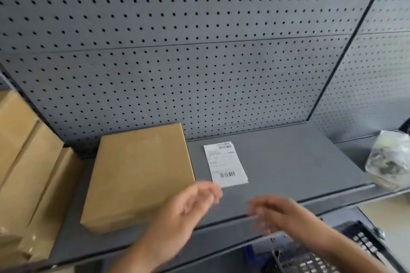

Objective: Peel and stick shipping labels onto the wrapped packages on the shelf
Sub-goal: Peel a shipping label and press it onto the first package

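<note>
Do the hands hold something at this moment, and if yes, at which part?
Nothing is held. The left hand and the right hand are both open and blurred above the shelf. The shipping label lies flat there, untouched, beside the brown package.

The shipping label shows 2 barcodes, but its print seems too blurred to read.

Landmark: shipping label, flat on grey shelf. Right of the label the shelf surface is bare as far as a crinkled clear plastic bag at the far right edge; left of it, a brown wrapped package lies just beside, with stacked brown packages further left. Behind the label the pegboard wall closes off access; both hands, blurred, are in front of the label over the shelf's front edge.
</note>
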`<move>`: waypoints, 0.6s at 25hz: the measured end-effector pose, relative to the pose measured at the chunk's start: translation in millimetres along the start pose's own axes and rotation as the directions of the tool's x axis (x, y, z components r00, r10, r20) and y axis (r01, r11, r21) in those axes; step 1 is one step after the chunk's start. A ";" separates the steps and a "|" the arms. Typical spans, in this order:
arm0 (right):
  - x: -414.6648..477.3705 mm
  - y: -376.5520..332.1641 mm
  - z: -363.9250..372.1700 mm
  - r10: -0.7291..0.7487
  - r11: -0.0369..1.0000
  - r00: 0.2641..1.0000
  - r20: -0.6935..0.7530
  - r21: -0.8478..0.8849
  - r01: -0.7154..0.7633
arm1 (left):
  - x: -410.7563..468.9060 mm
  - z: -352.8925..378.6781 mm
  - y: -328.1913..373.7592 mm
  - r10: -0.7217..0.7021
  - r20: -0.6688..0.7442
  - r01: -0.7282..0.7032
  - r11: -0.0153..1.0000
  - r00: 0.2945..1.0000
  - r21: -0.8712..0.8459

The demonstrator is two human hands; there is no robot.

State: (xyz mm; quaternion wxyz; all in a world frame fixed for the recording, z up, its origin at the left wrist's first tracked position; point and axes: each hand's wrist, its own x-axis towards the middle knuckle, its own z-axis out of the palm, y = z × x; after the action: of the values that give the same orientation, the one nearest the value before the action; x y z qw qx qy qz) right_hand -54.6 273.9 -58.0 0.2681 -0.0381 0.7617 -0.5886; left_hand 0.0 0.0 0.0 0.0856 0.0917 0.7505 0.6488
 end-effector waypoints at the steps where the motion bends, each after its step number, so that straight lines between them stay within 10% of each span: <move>1: 18.9 -13.4 0.7 -0.089 0.985 0.995 -0.043 -0.151 0.081 | 16.3 -2.2 1.9 0.040 -0.045 -0.038 0.998 0.998 0.043; 6: 85.3 -32.3 -1.3 -0.266 0.653 0.964 -0.027 -0.741 0.159 | 74.3 -9.7 -1.6 0.070 -0.149 -0.036 0.975 0.986 0.221; 15: 125.9 -4.1 -7.0 -0.228 0.450 0.971 0.064 -0.878 0.163 | 109.7 -14.2 -38.1 -0.004 -0.208 0.057 0.967 0.978 0.250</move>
State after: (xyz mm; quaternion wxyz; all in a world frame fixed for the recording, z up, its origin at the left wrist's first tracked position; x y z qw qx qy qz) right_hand -166.3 231.8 -98.9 0.1167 -0.2386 0.9534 -0.1430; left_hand -110.8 8.3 -36.7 0.0049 0.0228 0.8336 0.5519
